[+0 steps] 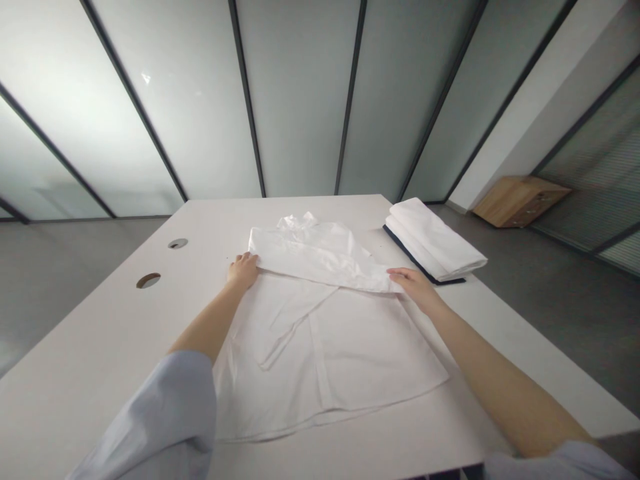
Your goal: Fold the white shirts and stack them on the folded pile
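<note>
Both our hands, left hand (243,270) and right hand (415,283), pinch the white shirt (320,320) at opposite ends of its crosswise fold (equally near); folded stack (433,247) lies right of it.

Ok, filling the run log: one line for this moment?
left hand: on white shirt fold | right hand: on fold's other end | folded stack: beside, apart

White shirt (320,333) half-folded on table

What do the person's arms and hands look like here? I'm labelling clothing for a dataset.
Both arms wear pale blue-grey sleeves pushed up above the elbow, leaving the forearms bare. The left hand and right hand are bare too: no gloves, rings, watch or wristbands are visible. The sleeve fabric looks soft and loosely bunched.
</note>
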A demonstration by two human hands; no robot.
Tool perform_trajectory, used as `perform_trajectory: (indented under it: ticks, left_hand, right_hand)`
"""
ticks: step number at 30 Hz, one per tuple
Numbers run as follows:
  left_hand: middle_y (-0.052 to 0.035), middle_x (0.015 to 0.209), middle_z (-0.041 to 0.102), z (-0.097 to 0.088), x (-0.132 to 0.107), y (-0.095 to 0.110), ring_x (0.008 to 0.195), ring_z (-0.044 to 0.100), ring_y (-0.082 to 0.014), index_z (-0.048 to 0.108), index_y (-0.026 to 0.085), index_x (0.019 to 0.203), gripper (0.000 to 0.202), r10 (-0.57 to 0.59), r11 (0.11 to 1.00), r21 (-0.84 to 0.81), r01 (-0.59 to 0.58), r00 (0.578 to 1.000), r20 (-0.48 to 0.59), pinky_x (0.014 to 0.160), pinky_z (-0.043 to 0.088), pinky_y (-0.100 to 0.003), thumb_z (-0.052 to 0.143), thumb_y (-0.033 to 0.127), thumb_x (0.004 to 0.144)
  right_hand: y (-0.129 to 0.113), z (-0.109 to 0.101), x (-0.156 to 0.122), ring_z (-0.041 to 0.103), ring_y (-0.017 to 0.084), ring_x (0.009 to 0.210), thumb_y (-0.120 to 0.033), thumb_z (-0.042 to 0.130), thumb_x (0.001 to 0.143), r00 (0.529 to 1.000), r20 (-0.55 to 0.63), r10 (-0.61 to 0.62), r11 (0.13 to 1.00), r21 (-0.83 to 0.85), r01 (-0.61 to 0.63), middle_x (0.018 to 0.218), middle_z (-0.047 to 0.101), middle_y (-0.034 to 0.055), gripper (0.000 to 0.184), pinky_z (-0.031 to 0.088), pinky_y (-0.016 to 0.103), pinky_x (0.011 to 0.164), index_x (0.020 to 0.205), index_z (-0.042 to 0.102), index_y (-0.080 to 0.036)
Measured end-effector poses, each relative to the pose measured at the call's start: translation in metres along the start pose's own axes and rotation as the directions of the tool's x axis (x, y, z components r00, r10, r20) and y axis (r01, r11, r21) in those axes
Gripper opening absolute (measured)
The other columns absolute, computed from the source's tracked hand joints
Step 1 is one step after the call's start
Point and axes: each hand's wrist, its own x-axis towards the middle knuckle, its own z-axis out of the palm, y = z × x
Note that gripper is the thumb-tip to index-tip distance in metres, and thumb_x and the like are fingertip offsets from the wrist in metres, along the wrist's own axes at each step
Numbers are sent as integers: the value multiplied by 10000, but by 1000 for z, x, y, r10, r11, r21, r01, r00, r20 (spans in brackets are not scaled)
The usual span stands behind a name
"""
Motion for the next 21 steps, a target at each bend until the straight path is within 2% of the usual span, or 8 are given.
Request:
perform_trajectory:
  ticks: [2,5,11,14,16,17,19,21]
  left_hand:
    - [-106,1317,569,-6,2,-13,1200,511,-298,576,251,1275,485,-22,999,40,21,999,26,927,455,-440,377,129,851]
    - [-103,1266,608,-8,2,-32,1150,558,-290,546,262,1323,503,-99,995,30,98,995,32,916,462,-422,386,158,857]
    - [-141,1343,555,-1,7,-63,1237,493,-354,580,240,1287,485,-224,964,-141,226,974,30,967,431,-502,524,276,806]
    - [-122,1315,588,-6,16,-78,1200,549,-296,538,220,1326,588,-236,834,-484,265,964,122,964,458,-421,588,313,747]
    - [-102,1330,585,-11,21,-80,1182,573,-242,491,211,1365,608,-213,722,-652,233,971,110,948,476,-358,547,320,769]
    - [-102,1349,571,-12,22,-76,1187,572,-228,469,200,1382,605,-210,711,-671,208,975,79,952,474,-343,516,317,790]
    - [-120,1383,542,-13,22,-59,1221,549,-237,454,173,1395,592,-189,803,-574,158,982,6,994,448,-350,488,321,823]
    - [-132,1426,499,-8,18,-33,1288,487,-274,463,169,1395,589,-103,926,-368,85,994,-28,1061,388,-387,505,367,842]
  right_hand:
    - [-3,1,-4,654,258,996,-384,648,722,1000,16,-3,996,94,2,1005,741,87,304,507,361,875,919,750,-176]
    - [-4,2,-18,671,248,910,-435,637,747,990,135,40,982,177,-64,961,745,83,304,534,345,800,896,766,-203]
    - [0,-5,-38,659,213,725,-490,662,736,880,467,84,996,-11,-89,787,726,65,437,538,348,709,1015,742,-163]
    - [2,-13,-31,658,218,720,-489,629,754,924,382,28,998,-54,-7,721,706,54,443,534,350,708,1029,719,-153]
    - [2,-14,-22,665,231,781,-467,594,777,962,265,-65,988,-121,100,797,719,68,397,527,364,761,1003,714,-164]
    - [1,-12,-16,666,239,830,-451,574,792,968,222,-119,973,-167,158,863,726,78,373,520,371,795,998,712,-172]
    - [-2,-2,-3,656,252,943,-420,535,825,960,179,-214,930,-263,257,1014,718,92,352,507,383,853,1031,701,-188]
    - [-3,16,10,624,255,1068,-398,493,862,937,202,-286,872,-350,342,1161,681,96,369,494,389,908,1121,673,-206]
